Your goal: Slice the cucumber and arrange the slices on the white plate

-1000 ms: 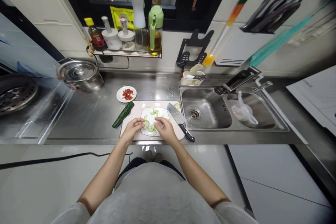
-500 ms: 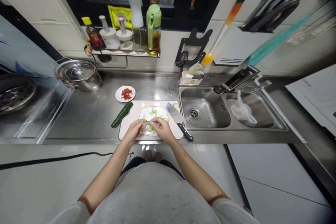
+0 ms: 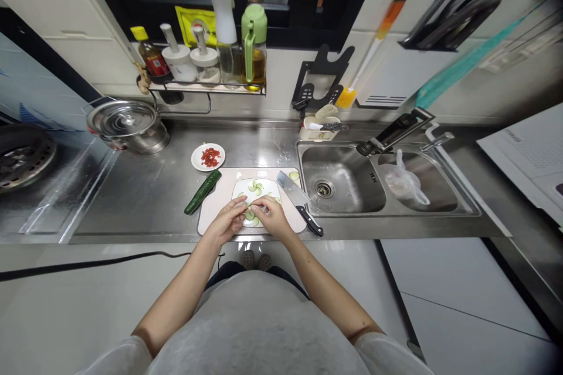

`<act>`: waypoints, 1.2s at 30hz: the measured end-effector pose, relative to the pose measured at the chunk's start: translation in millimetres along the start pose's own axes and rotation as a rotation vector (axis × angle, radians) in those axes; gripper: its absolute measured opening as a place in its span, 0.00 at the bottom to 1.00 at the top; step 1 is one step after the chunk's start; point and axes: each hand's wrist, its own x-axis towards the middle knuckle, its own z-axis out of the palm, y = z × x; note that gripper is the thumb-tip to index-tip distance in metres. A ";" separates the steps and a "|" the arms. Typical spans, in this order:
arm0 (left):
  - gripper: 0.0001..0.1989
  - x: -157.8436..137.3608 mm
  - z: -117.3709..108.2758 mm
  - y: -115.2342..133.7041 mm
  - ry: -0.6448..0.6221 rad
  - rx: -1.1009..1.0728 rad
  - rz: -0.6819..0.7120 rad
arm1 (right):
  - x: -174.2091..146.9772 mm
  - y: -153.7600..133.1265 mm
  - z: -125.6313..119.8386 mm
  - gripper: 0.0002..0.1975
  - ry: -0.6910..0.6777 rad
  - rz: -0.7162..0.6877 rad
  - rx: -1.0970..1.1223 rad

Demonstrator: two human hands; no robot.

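My left hand [image 3: 227, 221] and my right hand [image 3: 269, 215] meet over a white plate [image 3: 272, 186], fingertips pinched together on a thin cucumber slice [image 3: 248, 206], which is mostly hidden. Pale green cucumber slices [image 3: 255, 188] lie on the plate in curved, petal-like groups. Beneath the plate is a light pink cutting board [image 3: 215, 208]. On the board's right side rests a kitchen knife [image 3: 309, 221], its black handle past the board's corner. One more cucumber piece [image 3: 294, 176] sits by the blade tip. Left of the board lies a dark green cucumber [image 3: 202, 192].
A small white dish [image 3: 196, 158] holds red bits behind the cucumber. To the right is a double sink [image 3: 345, 187] with a plastic bag [image 3: 403, 181] in its far basin. A steel pot [image 3: 152, 137] stands at back left, below a shelf [image 3: 206, 88] of condiment bottles.
The cucumber slice between my fingertips has turned and shows less of its face. My hands stay over the same part of the plate. The whole view has shifted slightly.
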 end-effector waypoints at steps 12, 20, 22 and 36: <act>0.21 11.4 -12.6 -3.9 0.118 0.316 0.436 | 8.9 22.6 10.8 0.12 0.003 0.180 0.175; 0.16 28.2 -29.9 -19.3 0.228 0.508 0.499 | 22.0 37.9 15.3 0.12 -0.052 0.272 -0.029; 0.16 33.2 -34.2 -24.0 0.273 0.540 0.487 | 28.8 40.4 15.9 0.12 -0.083 0.260 -0.093; 0.08 56.5 -42.8 -24.1 0.533 1.007 0.384 | 70.3 53.1 36.5 0.07 -0.275 0.294 -0.491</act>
